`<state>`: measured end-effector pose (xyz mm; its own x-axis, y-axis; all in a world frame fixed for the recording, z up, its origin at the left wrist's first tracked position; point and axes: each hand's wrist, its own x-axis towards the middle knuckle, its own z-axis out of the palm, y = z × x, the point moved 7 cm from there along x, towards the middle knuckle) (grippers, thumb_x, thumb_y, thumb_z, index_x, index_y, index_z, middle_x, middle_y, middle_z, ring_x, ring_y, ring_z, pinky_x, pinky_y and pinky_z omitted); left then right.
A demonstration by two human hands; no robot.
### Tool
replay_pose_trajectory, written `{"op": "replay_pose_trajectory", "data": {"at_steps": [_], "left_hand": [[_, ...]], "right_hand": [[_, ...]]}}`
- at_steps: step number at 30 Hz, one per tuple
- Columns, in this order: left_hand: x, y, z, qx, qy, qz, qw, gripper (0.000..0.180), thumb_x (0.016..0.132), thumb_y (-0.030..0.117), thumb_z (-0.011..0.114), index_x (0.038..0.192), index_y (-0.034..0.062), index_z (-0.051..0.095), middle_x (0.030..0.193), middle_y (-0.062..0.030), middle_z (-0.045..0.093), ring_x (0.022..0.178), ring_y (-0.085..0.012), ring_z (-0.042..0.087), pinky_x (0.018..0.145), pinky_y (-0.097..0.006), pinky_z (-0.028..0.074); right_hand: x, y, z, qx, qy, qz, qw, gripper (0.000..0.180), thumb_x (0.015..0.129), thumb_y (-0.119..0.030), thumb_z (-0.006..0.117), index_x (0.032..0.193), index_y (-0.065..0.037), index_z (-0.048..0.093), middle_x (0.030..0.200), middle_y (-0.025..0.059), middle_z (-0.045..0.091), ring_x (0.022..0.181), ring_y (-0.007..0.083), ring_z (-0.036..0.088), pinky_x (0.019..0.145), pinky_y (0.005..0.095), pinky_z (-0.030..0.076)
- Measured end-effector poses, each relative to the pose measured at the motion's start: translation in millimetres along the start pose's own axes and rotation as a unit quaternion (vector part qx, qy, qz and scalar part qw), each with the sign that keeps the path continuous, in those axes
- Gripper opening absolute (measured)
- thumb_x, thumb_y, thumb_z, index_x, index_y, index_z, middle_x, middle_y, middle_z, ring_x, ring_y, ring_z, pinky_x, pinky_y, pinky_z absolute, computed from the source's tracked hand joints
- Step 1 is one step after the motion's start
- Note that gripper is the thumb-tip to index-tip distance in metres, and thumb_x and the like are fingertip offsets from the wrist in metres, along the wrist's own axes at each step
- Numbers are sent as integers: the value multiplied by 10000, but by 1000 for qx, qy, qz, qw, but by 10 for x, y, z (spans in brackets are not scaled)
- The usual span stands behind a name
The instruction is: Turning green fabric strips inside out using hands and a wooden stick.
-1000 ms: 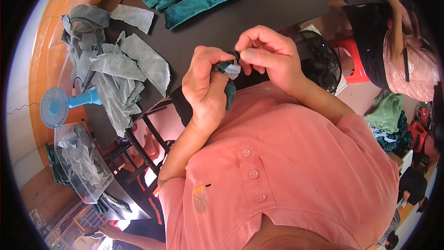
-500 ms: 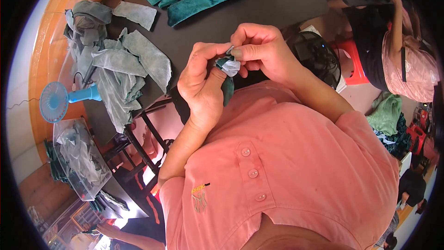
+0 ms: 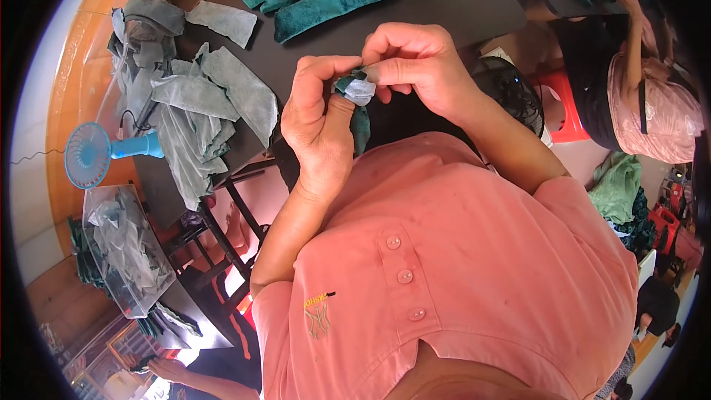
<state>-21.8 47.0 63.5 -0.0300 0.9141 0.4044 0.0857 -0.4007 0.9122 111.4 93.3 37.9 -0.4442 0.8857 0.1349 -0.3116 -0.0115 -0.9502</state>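
1. The left hand [image 3: 315, 115] grips the small green cloth [image 3: 360, 92] between thumb and bent forefinger, its pale underside turned out – at twelve o'clock in the view, over the lap.
2. The right hand [image 3: 422, 70] pinches the cloth's upper edge with thumb and forefinger; what exactly lies between the tips is too small to tell.
3. Half a second ago a small tip stuck up above the pinch; now it is no longer seen, and both hands sit higher. That suggests the edge is still being worked – not finished.
4. Green velvet strips [image 3: 337, 1] lie beyond, at twelve; grey pieces [image 3: 194, 96] at ten.
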Motion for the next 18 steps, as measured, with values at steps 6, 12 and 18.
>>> {"op": "replay_pose_trajectory", "data": {"at_steps": [6, 12, 18], "left_hand": [[26, -68, -79, -12, 42, 20, 999, 149, 852, -132, 525, 921, -26, 604, 926, -28, 565, 870, -91, 513, 792, -204, 412], [4, -209, 4, -50, 99, -47, 993, 167, 838, -124, 529, 913, 4, 605, 893, -16, 559, 806, -101, 512, 748, -209, 419], [-42, -269, 10, -61, 113, -143, 981, 119, 863, -91, 568, 918, 6, 610, 873, 13, 552, 793, -72, 500, 741, -192, 406]], "right_hand": [[3, -69, 49, -53, -1, -5, 999, 73, 815, -34, 678, 885, -26, 658, 755, 21, 615, 604, 76, 558, 524, 207, 377], [-206, -342, 297, -342, 112, -349, 865, 356, 636, 116, 577, 961, -30, 594, 800, 89, 616, 626, 243, 615, 534, 323, 490], [-83, -382, 194, -336, 94, -380, 857, 294, 674, 129, 558, 918, -33, 577, 772, 74, 633, 612, 210, 630, 541, 287, 502]]}}
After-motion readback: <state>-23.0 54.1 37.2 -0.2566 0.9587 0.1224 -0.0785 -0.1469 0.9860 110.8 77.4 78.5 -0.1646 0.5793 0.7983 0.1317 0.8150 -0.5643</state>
